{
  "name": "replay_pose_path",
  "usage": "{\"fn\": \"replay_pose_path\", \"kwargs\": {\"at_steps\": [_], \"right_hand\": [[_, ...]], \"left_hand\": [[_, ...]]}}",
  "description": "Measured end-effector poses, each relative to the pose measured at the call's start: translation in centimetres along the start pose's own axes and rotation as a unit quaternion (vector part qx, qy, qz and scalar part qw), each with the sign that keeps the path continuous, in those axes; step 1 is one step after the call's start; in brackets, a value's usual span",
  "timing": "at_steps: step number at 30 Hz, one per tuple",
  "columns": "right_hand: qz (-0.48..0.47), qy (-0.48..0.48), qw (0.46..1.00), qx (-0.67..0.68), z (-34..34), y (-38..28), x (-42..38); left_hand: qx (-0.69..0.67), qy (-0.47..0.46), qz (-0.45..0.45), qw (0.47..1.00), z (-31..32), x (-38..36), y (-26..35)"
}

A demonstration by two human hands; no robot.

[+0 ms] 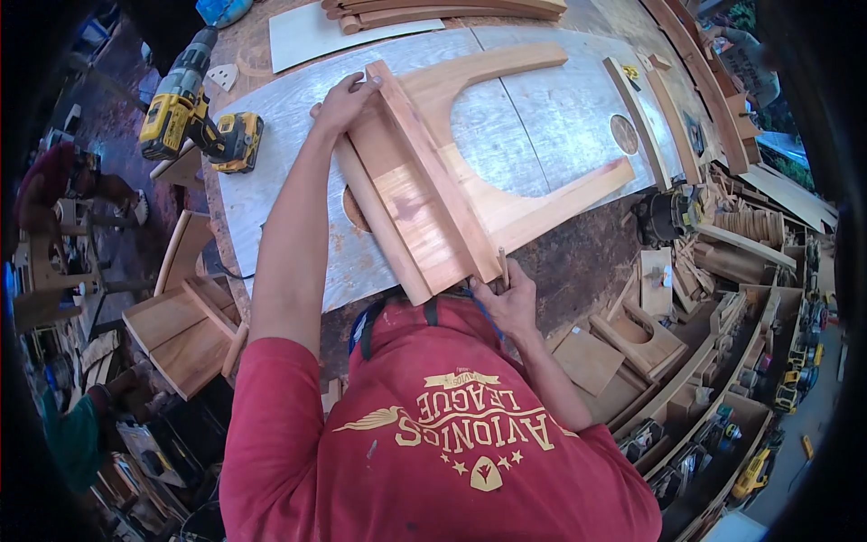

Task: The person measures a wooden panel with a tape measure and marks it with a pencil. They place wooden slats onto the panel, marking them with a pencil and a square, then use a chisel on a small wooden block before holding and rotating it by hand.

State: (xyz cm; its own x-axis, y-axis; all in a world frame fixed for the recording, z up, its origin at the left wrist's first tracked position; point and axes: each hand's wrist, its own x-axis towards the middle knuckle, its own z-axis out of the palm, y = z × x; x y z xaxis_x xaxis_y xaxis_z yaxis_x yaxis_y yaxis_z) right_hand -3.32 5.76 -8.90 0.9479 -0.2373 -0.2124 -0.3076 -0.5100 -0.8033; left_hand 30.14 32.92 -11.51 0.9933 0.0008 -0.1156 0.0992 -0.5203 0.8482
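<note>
A wooden panel (397,194) with a U-shaped cutout and two prongs lies on the grey work board. Across it runs a long wooden strip (433,167), and a rounded rail (384,221) edges its left side. My left hand (348,101) grips the far end of the strip, fingertips on its top. At the near end, my right hand (508,298) is closed around a thin pencil-like stick (503,262), its thumb close to the panel's corner. Part of the right fingers is hidden.
A yellow drill (176,99) and a battery-based yellow tool (239,142) stand at left. The grey board (298,226) has round holes. Curved wooden parts (442,11) are stacked at the back. Wooden pieces and tool bins (713,434) fill the right. Another person (68,181) sits far left.
</note>
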Motion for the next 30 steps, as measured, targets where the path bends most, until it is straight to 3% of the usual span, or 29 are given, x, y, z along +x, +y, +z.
{"fn": "replay_pose_path", "kwargs": {"at_steps": [9, 22, 30], "right_hand": [[-0.005, -0.015, 1.0, -0.006, -0.2, -0.5, 0.1], [-0.007, -0.018, 1.0, -0.006, -0.1, 0.1, 0.4], [-0.056, 0.002, 0.998, -0.006, 0.3, 0.9, 0.5]], "left_hand": [[0.025, -0.034, -0.018, 0.999, -0.3, 0.4, -0.2], [0.007, -0.012, 0.002, 1.0, 0.5, 1.2, -1.6], [0.033, -0.019, -0.007, 0.999, 0.3, 1.4, -1.7]]}}
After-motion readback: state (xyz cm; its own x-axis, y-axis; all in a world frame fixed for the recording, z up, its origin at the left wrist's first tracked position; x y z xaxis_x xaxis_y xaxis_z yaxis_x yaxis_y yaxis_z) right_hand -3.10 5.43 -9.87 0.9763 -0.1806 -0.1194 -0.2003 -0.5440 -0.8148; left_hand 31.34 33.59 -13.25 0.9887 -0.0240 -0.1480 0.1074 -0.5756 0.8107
